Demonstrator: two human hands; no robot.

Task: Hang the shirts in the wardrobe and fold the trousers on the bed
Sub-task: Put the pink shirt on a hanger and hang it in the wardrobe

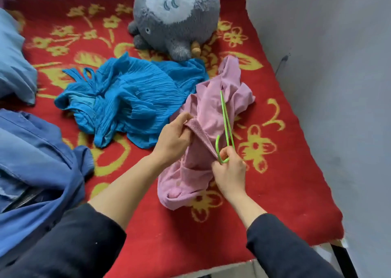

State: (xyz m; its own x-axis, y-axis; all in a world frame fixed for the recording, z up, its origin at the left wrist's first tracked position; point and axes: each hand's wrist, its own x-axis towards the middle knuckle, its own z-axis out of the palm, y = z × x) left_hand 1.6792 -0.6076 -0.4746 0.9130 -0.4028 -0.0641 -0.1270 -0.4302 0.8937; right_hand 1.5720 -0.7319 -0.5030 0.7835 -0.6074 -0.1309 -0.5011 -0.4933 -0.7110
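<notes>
Fingers (pixel 180 119) on crumpled pink shirt (pixel 208 110) — ribbed neckline

Brightly and evenly lit by soft, diffuse light of no plain direction. Faint, soft-edged shadows only: under the left hand (pixel 175 138) and right hand (pixel 229 174) on the pink shirt (pixel 211 108), and beneath the plush toy (pixel 175 23). Vivid, saturated red across the bed (pixel 285 182). Sharpest at centre, along the thin green hanger (pixel 226 119). Slightly smeared toward the left edge, over the blue clothes (pixel 31 161). Bowed by the wide-angle lens, most plainly along the bed's right edge against the grey wall (pixel 349 87).
</notes>
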